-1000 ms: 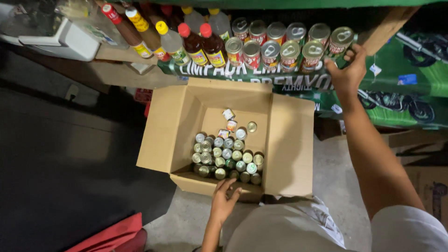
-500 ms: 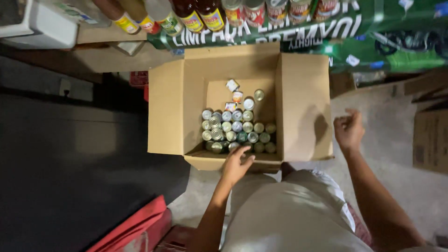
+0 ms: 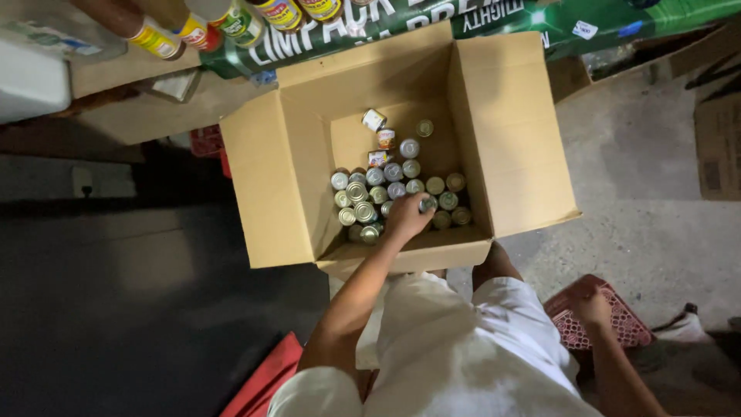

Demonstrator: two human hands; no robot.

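Left hand (image 3: 407,216) grasps a small can (image 3: 427,204) among cans inside an open cardboard box (image 3: 270,177); right hand (image 3: 593,309) rests released on a red crate (image 3: 627,324)

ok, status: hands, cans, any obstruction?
Left hand in cardboard box, closed on a can. Right hand down on red crate. Nothing blocking.
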